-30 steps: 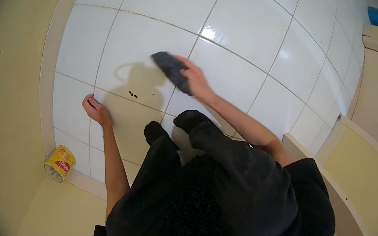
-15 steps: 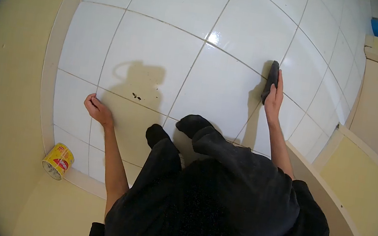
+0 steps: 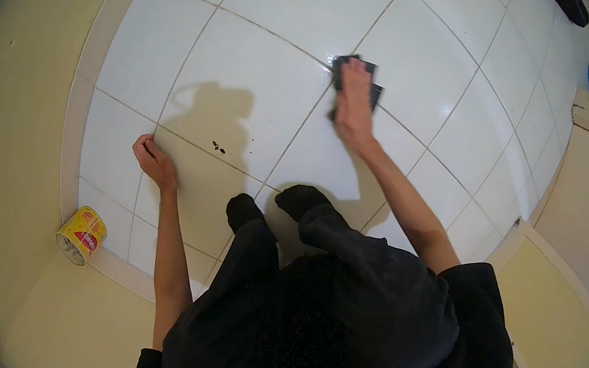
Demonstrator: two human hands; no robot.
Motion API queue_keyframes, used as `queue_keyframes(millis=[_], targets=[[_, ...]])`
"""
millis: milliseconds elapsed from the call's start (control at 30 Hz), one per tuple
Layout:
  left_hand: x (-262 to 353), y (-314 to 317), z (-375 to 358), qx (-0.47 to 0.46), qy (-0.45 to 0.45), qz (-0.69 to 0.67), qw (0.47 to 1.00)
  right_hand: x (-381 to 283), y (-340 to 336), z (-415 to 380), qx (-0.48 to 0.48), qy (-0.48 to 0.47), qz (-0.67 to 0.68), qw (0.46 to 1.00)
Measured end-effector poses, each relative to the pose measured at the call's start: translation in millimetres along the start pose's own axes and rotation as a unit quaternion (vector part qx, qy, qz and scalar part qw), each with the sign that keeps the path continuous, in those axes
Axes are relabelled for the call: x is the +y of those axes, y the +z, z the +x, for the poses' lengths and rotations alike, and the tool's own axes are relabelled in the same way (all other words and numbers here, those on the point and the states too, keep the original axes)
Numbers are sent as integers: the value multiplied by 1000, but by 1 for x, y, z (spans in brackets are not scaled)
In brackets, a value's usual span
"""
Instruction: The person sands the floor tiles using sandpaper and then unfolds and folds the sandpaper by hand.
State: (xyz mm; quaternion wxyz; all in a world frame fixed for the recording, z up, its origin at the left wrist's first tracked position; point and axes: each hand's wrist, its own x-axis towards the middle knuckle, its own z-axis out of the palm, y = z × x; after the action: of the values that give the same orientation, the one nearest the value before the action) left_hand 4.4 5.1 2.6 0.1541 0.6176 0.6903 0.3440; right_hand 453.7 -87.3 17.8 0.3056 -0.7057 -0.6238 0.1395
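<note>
A flattened right hand (image 3: pixel 355 104) presses dark, soft cloth (image 3: pixel 376 96) beneath its palm, by a glossy square tile's (image 3: pixel 307 148) corner; the left hand (image 3: pixel 155 162) curls closed near the floor's (image 3: pixel 131 63) left edge.

Cannot make out the full outline of the dark cloth (image 3: pixel 375 96), blurred and largely covered by the right hand (image 3: pixel 356 101). Cannot see inside the curled left hand (image 3: pixel 155 162), nor identify the dark specks (image 3: pixel 219 147), too tiny to tell. Cannot name the dark object (image 3: pixel 574 8) at far right, cut off by the edge.
</note>
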Motion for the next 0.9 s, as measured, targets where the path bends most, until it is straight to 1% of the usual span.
queue_keyframes(millis=[67, 133, 167, 267, 333, 367, 400, 467, 500, 600, 633, 700, 733, 800, 867, 900], targets=[[-7, 0, 1, -2, 3, 5, 1000, -26, 30, 26, -36, -23, 33, 999], [-4, 0, 0, -9, -29, -18, 999, -47, 55, 49, -54, -71, 52, 995], [-3, -1, -1, -11, -46, -29, 998, -56, 63, 61, -59, -71, 71, 993], [-16, -1, 0, -12, -68, -88, 994, -67, 82, 91, -55, -113, 128, 984], [-15, -2, 2, -13, -123, -190, 974, -58, 102, 113, -43, -161, 156, 974], [-14, -9, -3, -13, -151, -238, 959, -54, 108, 122, -49, -161, 175, 970], [-14, -17, -11, -9, -143, -229, 963, -53, 111, 134, -55, -162, 194, 966], [-11, -34, -27, 2, -128, -211, 969, -50, 124, 155, -55, -192, 184, 962], [-12, -46, -39, -10, -113, -163, 980, -54, 127, 167, -64, -189, 180, 963], [-18, -78, -87, 2, -113, -97, 989, -54, 147, 194, -73, -219, 158, 960], [-24, -91, -104, -1, -114, -79, 990, -58, 154, 204, -68, -212, 146, 964], [-36, -116, -138, -5, -113, -42, 993, -70, 165, 218, -49, -202, 127, 970], [-42, -128, -155, -11, -116, -18, 993, -76, 174, 224, -17, -213, 96, 972], [-55, -146, -184, -27, -124, 27, 992, -87, 188, 232, -1, -177, 60, 982], [-82, -154, -210, -11, -130, 26, 991, -100, 203, 242, 30, -172, 52, 983], [-83, -159, -212, -4, -132, 25, 991, -104, 212, 247, 44, -170, 41, 984]])
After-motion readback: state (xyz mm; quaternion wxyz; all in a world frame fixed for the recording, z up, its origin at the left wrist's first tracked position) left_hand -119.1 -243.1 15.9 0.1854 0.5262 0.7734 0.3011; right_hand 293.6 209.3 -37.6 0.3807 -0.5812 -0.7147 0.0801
